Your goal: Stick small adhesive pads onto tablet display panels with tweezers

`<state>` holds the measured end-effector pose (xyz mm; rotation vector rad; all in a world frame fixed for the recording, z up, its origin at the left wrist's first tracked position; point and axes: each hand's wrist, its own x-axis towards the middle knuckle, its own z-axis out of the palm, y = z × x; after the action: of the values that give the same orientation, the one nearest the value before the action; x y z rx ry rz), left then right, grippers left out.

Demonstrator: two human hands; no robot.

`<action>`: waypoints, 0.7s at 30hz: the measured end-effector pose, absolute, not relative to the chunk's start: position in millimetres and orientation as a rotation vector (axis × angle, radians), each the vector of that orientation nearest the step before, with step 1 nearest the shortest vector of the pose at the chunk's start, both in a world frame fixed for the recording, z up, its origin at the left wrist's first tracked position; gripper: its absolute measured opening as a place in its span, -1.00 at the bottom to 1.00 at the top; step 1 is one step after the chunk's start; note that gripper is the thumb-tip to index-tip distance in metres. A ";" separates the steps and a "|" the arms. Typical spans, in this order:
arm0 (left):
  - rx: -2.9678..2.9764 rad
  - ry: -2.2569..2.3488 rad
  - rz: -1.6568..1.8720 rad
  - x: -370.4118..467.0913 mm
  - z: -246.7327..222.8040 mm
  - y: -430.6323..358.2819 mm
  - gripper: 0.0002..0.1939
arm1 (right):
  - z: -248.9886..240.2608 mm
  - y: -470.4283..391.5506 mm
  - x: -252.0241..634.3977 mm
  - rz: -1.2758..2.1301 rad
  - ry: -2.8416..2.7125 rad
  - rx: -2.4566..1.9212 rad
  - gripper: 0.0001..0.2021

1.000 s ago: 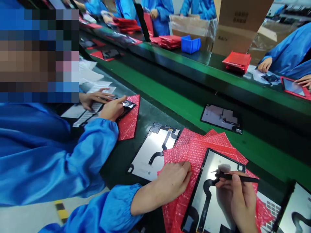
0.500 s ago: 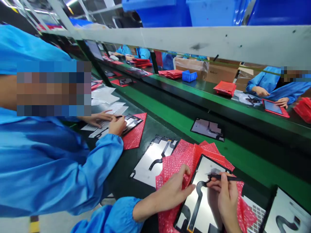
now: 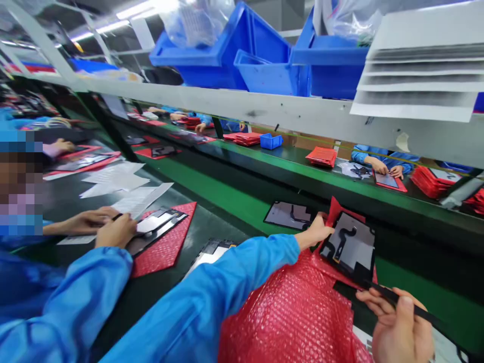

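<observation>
My left hand (image 3: 317, 231) reaches forward, fingers closed on the left edge of a red bubble-wrap sleeve (image 3: 328, 263). A tablet screen panel (image 3: 352, 242) with a black curved cable rests on this sleeve, tilted over the green channel. Near the panel's lower corner, my right hand (image 3: 397, 317) grips a black pen-like tool (image 3: 401, 298) between thumb and fingers. More red bubble wrap (image 3: 291, 307) bulges up in front of me, below my left sleeve. Behind my left forearm a second panel (image 3: 214, 251) is partly hidden.
A further panel (image 3: 289, 214) lies in the green channel (image 3: 227, 189). On the left, a co-worker's hands (image 3: 115, 229) work over a panel and red sleeve (image 3: 166, 252). Blue bins (image 3: 264, 70) and hanging papers (image 3: 419, 75) are on the shelf above. Another person works across the channel.
The panel with its red sleeve has moved forward and away from me, with my left hand at its edge. My right hand has shifted right, still holding the tool. The view has turned.
</observation>
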<state>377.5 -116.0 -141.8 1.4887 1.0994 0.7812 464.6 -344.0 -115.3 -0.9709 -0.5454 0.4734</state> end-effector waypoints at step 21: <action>1.294 1.743 0.668 152.3 -119.1 -56.9 -0.60 | -79.5 -374.4 463.5 0.320 -0.666 -0.988 -0.77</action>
<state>152.3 -56.9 -119.1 1.2937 1.7434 0.6677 463.5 -374.4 -79.5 -0.9881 -0.6656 0.3199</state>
